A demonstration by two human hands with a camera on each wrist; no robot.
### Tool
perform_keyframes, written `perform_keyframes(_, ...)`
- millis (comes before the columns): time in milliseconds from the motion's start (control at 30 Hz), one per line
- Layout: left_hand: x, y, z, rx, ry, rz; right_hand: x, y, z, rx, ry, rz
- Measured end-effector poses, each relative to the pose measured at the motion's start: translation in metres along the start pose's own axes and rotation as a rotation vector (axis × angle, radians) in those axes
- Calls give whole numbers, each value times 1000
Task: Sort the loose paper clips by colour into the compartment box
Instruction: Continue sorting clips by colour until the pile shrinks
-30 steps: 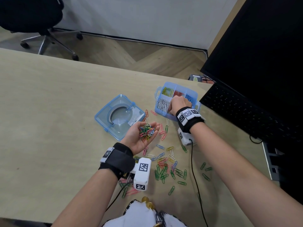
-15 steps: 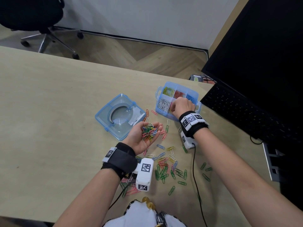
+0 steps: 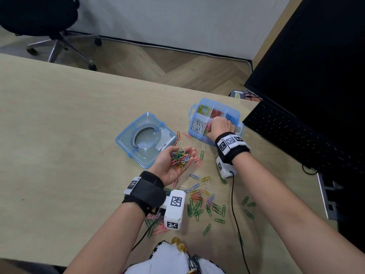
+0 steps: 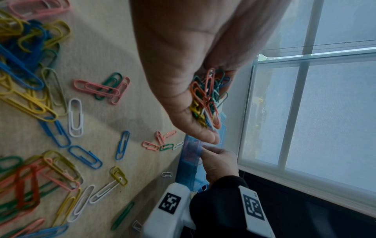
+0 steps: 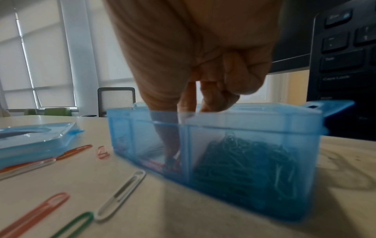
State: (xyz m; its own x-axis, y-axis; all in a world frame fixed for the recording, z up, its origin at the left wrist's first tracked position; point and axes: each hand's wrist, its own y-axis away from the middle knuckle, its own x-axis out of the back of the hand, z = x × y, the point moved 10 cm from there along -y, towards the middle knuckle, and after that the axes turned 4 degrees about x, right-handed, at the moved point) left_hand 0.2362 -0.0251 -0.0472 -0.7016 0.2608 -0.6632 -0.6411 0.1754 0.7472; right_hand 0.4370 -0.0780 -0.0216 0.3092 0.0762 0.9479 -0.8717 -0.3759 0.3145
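Observation:
The blue compartment box (image 3: 237, 114) stands open at the back right, with yellow, red, blue and white clips in separate cells. My right hand (image 3: 221, 126) reaches down into its front middle cell. In the right wrist view the fingertips (image 5: 173, 151) touch pink and red clips at the bottom, blurred behind the blue wall (image 5: 244, 125). Green clips (image 5: 244, 162) fill the cell beside it. My left hand (image 3: 171, 165) lies palm up, cupped under a heap of mixed clips (image 3: 180, 158), also seen in the left wrist view (image 4: 207, 96). Loose clips (image 3: 199, 204) are scattered on the table.
The box's clear blue lid (image 3: 146, 139) lies left of the box. A black keyboard (image 3: 296, 135) and a monitor (image 3: 316, 66) stand at the right. A black cable (image 3: 234, 204) runs across the table through the loose clips. An office chair (image 3: 39, 16) stands beyond the table.
My right hand has shifted slightly to the right over the box and stays in it. The left hand has kept its heap of clips and barely moved.

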Motion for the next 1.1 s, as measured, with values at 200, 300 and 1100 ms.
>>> perform_keyframes(200, 0, -1, -1, 6, 1, 0, 1, 1, 2, -30, -42, 29)
perform_keyframes(300, 1, -1, -2, 7, -1, 7, 1, 1, -3, -7, -40, 13)
perform_keyframes(1100, 1, 3, 1, -12, 2, 8, -3, 4, -31, 330, 297, -69)
